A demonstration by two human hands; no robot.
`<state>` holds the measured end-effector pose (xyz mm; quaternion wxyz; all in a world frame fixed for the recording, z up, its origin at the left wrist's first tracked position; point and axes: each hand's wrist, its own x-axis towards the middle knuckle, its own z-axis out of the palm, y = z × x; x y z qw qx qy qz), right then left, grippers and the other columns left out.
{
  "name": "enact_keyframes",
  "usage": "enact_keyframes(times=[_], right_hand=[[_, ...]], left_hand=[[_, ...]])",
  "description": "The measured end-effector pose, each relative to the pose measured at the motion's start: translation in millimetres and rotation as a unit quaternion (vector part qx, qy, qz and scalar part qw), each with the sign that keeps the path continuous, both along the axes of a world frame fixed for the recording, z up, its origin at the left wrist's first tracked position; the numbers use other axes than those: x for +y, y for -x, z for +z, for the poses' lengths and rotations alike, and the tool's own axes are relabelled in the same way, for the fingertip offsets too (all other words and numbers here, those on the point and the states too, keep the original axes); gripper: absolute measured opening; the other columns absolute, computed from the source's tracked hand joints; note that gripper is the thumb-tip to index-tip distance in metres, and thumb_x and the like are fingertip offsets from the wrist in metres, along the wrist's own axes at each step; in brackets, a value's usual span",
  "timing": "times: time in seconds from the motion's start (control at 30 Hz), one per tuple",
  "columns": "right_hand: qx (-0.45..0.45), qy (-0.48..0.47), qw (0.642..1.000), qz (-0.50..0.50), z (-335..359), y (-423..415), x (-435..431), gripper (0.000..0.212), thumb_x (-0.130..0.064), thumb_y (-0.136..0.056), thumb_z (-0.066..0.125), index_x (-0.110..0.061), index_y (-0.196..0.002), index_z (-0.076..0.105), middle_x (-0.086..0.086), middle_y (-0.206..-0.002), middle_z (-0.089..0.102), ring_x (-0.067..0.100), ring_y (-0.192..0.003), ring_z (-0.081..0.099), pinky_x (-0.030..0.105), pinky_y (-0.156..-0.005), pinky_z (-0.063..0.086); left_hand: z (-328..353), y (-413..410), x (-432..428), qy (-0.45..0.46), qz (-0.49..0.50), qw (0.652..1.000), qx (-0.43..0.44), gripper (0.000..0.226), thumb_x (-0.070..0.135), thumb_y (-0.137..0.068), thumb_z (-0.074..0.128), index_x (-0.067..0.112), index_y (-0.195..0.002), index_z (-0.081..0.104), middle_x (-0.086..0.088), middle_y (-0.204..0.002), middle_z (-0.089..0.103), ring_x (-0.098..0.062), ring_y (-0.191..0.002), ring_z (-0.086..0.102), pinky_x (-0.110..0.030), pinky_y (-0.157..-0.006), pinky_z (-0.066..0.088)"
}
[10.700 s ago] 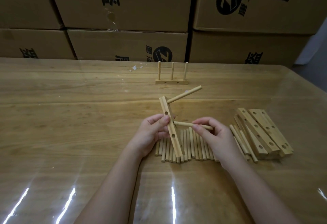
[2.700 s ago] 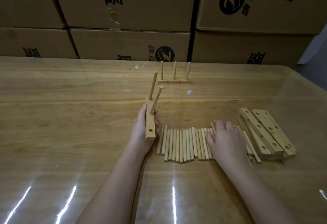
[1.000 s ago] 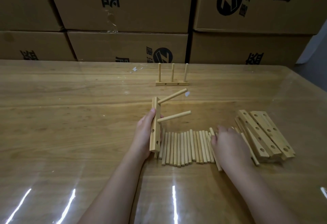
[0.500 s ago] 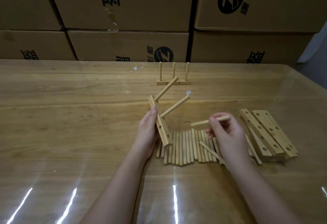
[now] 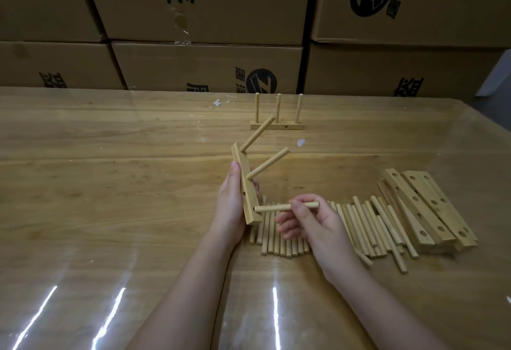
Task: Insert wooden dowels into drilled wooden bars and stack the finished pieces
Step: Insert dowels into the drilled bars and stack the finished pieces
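Observation:
My left hand [image 5: 231, 206] grips a drilled wooden bar [image 5: 247, 188] held nearly upright above the table. Two dowels stick out of its upper holes, slanting up to the right. My right hand [image 5: 309, 224] pinches a third dowel [image 5: 279, 207] lying level, its left tip touching the bar's lowest hole. A row of loose dowels [image 5: 356, 228] lies on the table under and right of my hands. Drilled bars [image 5: 425, 208] are piled at the right. A finished bar with three upright dowels [image 5: 276, 125] stands farther back.
The wooden table [image 5: 110, 183] has a glossy clear cover with light streaks near the front edge. Stacked cardboard boxes [image 5: 204, 67] form a wall behind the table's far edge. A small white scrap [image 5: 300, 142] lies near the finished piece.
My right hand picked a dowel from the row and carried it left to the bar's lowest hole. My left hand tilted the bar slightly.

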<state>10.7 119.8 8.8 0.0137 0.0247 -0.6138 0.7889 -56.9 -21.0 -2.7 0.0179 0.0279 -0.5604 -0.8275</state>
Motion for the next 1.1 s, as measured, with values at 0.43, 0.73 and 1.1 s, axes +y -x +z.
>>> enact_keyframes(times=[0.43, 0.73, 1.1], right_hand=[[0.062, -0.095, 0.994, 0.008, -8.8, -0.9, -0.8, 0.004, -0.009, -0.092, 0.050, -0.007, -0.091, 0.053, 0.010, -0.075, 0.070, 0.022, -0.064, 0.067, 0.024, -0.055, 0.052], [0.096, -0.146, 0.985, 0.004, -7.6, -2.5, -0.6, 0.010, -0.007, -0.092, 0.051, -0.014, -0.086, 0.055, 0.005, -0.071, 0.069, 0.019, -0.062, 0.066, 0.023, -0.056, 0.051], [0.093, -0.156, 0.983, 0.001, -5.8, -4.0, -0.8, 0.009, -0.006, -0.092, 0.051, -0.012, -0.086, 0.055, 0.006, -0.070, 0.069, 0.019, -0.061, 0.066, 0.023, -0.056, 0.051]], left_hand=[[2.7, -3.2, 2.4, 0.078, 0.041, 0.996, -0.010, 0.037, 0.041, -0.100, 0.040, 0.020, -0.080, 0.064, 0.009, -0.056, 0.065, -0.001, -0.050, 0.060, -0.015, -0.046, 0.045], [6.1, -4.6, 5.5, 0.115, 0.058, 0.991, -0.022, 0.038, 0.038, -0.100, 0.039, 0.019, -0.077, 0.063, 0.010, -0.053, 0.063, -0.001, -0.052, 0.058, -0.025, -0.057, 0.045], [6.7, -6.8, 7.9, 0.142, 0.056, 0.988, -0.014, 0.037, 0.038, -0.101, 0.038, 0.021, -0.077, 0.061, 0.014, -0.052, 0.062, 0.004, -0.050, 0.057, -0.025, -0.059, 0.043]])
